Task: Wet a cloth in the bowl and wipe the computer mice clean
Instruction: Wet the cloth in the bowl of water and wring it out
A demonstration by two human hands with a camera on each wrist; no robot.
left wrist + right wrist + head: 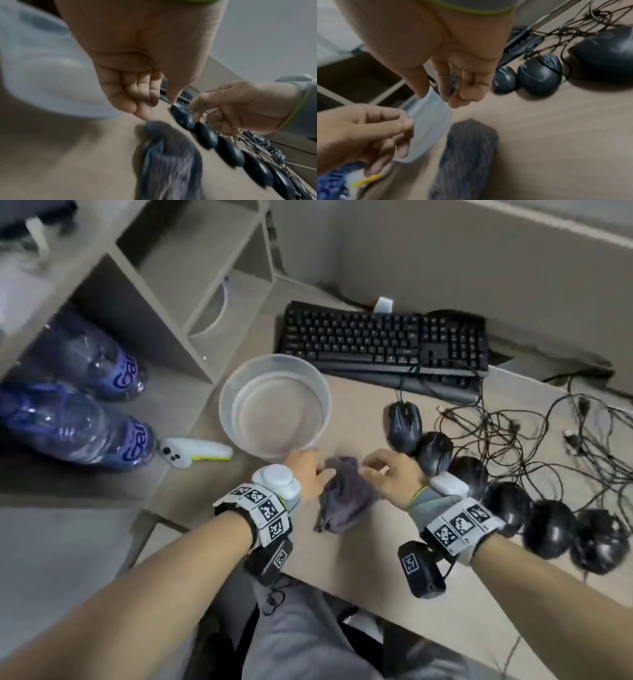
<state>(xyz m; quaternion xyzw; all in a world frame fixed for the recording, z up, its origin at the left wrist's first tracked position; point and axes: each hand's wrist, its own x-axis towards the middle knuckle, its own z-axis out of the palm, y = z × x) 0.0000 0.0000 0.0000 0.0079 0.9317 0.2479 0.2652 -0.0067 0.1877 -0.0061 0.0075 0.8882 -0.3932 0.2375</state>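
Note:
A crumpled grey cloth [346, 494] lies on the wooden table just in front of the clear bowl [226, 392], which holds water. My left hand [323, 470] hovers at the cloth's left top edge with bent fingers and grips nothing; in the left wrist view one fingertip [145, 116] reaches the cloth [164, 155]. My right hand [368, 465] hangs over the cloth's right side, fingers loosely curled and empty, as the right wrist view shows [436, 98]. Several black wired mice [404, 421] run in a row to the right.
A black keyboard [383, 344] sits behind the mice, with tangled cables [531, 440] at the right. A white controller [195, 455] and blue water bottles [68, 422] lie left of the bowl under a shelf unit [191, 268]. The table's front edge is near my lap.

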